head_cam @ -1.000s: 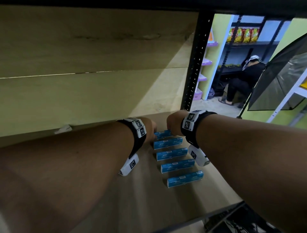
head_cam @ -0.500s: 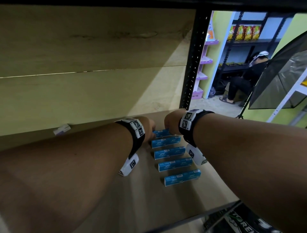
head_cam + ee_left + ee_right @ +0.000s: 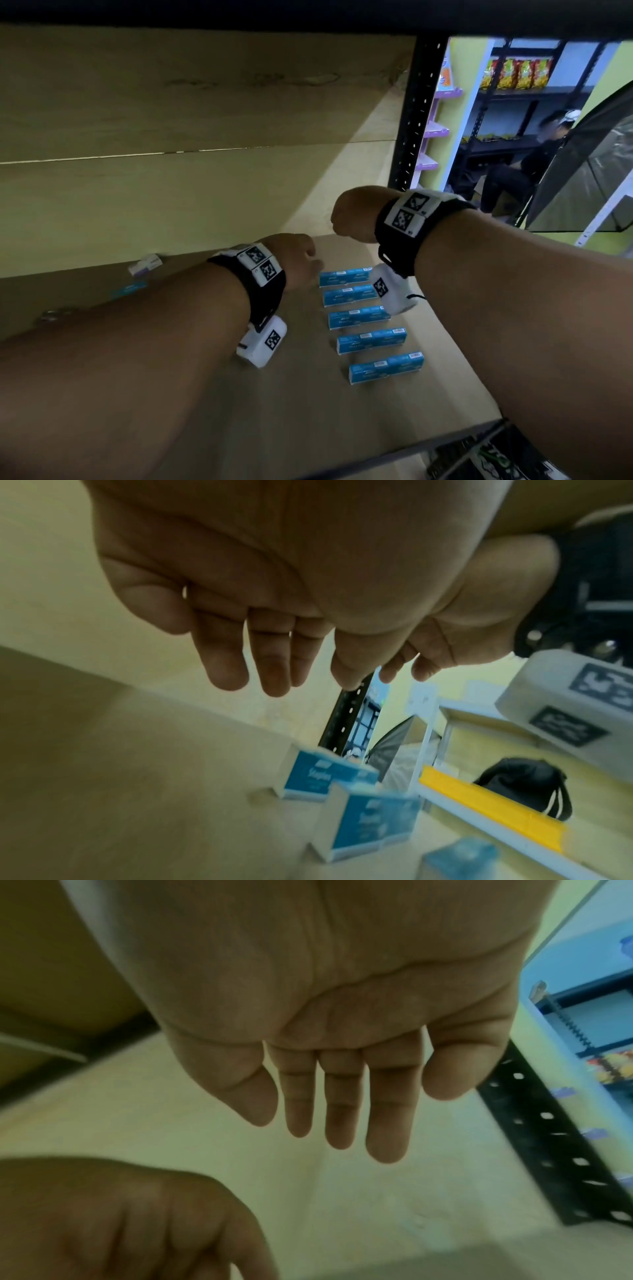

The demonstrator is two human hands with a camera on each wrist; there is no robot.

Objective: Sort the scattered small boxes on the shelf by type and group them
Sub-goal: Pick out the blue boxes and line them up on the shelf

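Blue boxes point(image 3: 356, 297), five of one kind, lie flat in a tidy column on the wooden shelf point(image 3: 212, 404), evenly spaced, running from the back wall toward the front edge beside the black perforated upright point(image 3: 416, 113). Left hand point(image 3: 294, 262) hovers just left of the rearmost box with its grip loose, fingers point(image 3: 226, 666) hanging straight and holding nothing; right hand point(image 3: 352, 214) is raised above the column's far end, grip likewise slack and empty. Well left, near the back wall, lie a pale purple-marked box point(image 3: 145, 265) and another blue box point(image 3: 128, 289), apart from the column.
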